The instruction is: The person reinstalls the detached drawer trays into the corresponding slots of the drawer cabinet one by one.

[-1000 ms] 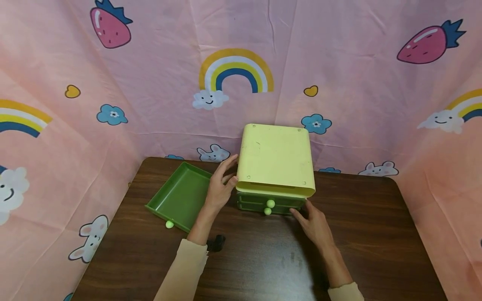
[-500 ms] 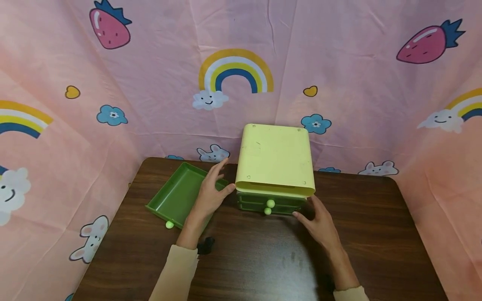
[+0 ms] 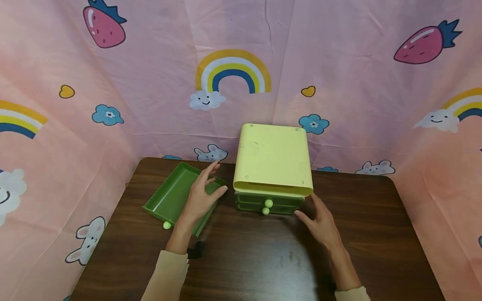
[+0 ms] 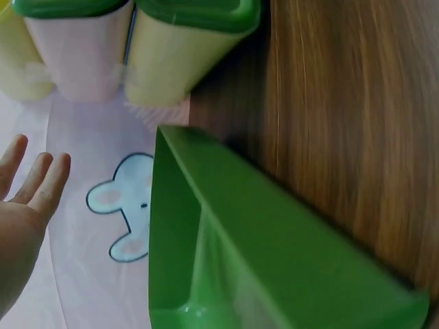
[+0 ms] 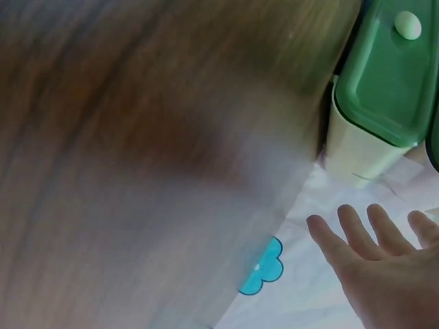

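A small pale-yellow drawer cabinet (image 3: 273, 156) stands at the back of the table. Its top bay gapes below the roof, and under it are green drawer fronts (image 3: 248, 202) with light-green knobs. To its left lies a loose green drawer (image 3: 165, 198), with nothing seen inside. My left hand (image 3: 198, 200) hovers over that drawer's right side, thumb and fingers spread, apart from the cabinet. Beside the cabinet's lower right front corner is my right hand (image 3: 323, 223), fingers relaxed, thumb near the bottom drawer. Neither hand holds anything.
The dark wooden table (image 3: 263, 263) ends at a pink printed cloth (image 3: 162, 62) behind and at both sides. In the left wrist view, a pink tier (image 4: 79, 58) shows between yellow ones. A black device (image 3: 196, 250) sits at the left wrist.
My left hand has come off the cabinet's left side and moved left over the loose drawer. My right hand has shifted slightly right and its thumb has drawn back from the lower drawer.
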`<state>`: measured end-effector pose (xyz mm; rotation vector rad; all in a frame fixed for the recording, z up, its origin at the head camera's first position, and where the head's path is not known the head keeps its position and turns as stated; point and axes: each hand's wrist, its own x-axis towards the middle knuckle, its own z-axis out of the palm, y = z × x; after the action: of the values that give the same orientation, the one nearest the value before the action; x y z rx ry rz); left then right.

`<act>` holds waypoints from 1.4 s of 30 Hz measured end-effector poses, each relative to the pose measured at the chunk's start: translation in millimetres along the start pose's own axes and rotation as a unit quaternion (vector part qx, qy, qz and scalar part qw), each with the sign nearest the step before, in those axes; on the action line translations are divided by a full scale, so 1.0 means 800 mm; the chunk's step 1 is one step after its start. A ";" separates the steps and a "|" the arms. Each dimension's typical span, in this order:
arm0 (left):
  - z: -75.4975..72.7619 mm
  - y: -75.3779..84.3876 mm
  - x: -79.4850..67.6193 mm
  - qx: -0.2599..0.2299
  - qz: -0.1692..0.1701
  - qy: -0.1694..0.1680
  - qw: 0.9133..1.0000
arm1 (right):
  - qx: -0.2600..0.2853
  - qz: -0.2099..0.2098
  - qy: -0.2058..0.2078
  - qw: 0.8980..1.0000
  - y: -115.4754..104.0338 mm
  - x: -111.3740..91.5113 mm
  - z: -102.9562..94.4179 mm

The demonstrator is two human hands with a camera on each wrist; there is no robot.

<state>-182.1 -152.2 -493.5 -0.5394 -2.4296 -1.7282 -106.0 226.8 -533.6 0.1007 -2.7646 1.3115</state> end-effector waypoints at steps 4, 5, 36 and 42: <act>-0.015 -0.003 -0.002 0.029 -0.010 -0.006 1.000 | -0.001 -0.003 0.008 1.000 -0.003 0.002 -0.008; -0.020 -0.004 -0.002 0.038 -0.013 -0.007 0.999 | 0.000 -0.006 0.010 1.000 -0.003 0.003 -0.010; -0.126 -0.042 -0.039 0.189 -0.041 0.002 0.981 | 0.067 -0.077 0.040 0.994 -0.047 0.014 -0.054; -0.130 -0.051 -0.045 0.181 -0.048 0.004 0.982 | 0.072 -0.086 0.046 0.993 -0.054 0.015 -0.060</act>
<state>-174.8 -268.5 -504.4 -0.3752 -2.7127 -1.2637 -111.6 236.8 -469.1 0.2725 -2.5199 1.4295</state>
